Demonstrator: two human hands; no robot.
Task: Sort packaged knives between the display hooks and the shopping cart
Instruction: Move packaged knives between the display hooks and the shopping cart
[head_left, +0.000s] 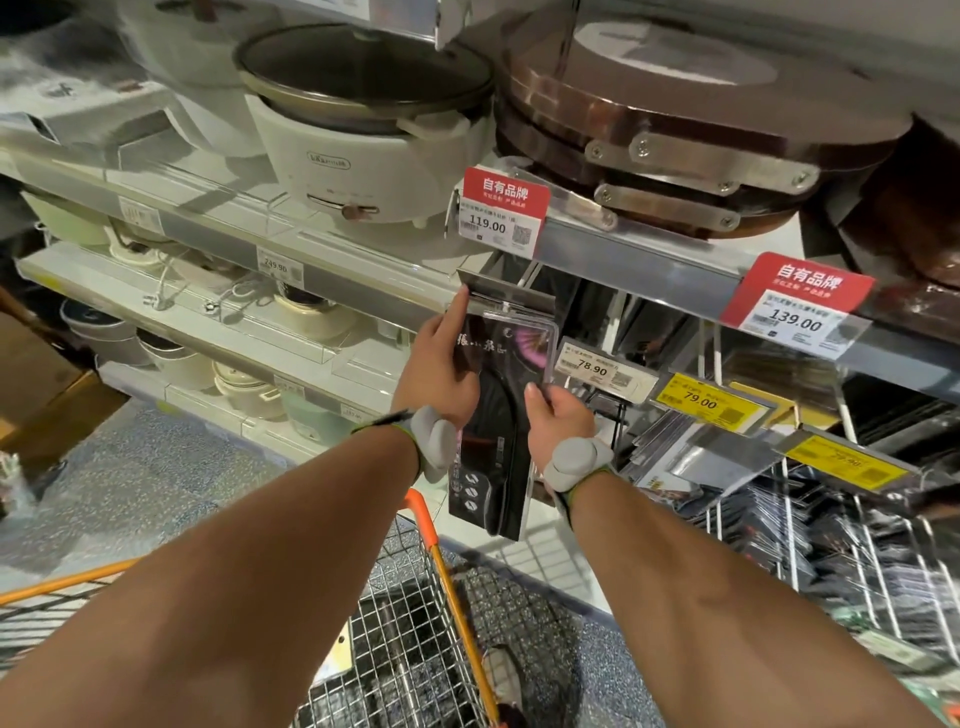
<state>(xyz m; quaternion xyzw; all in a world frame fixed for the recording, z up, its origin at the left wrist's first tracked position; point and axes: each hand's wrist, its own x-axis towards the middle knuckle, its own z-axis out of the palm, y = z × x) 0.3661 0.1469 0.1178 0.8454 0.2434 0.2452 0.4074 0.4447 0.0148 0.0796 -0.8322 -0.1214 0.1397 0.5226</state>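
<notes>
A black packaged knife (493, 431) in a clear blister pack hangs upright under the shelf edge, its top by a metal hook plate (506, 291). My left hand (439, 364) grips the pack's upper left side, with the index finger pointing up at the plate. On the right edge of the pack, my right hand (558, 415) pinches it at mid-height. The wire shopping cart (410, 639) with orange rails stands directly below my arms. More packaged knives (769, 514) hang on display hooks to the right.
Above are a shelf with a white electric pot (363, 140), round wooden boards (691, 130), and red price tags (504, 210). A white tag (602, 370) and yellow tags (709, 402) front the hooks. Boxed pots fill the lower left shelves. A speckled floor lies below.
</notes>
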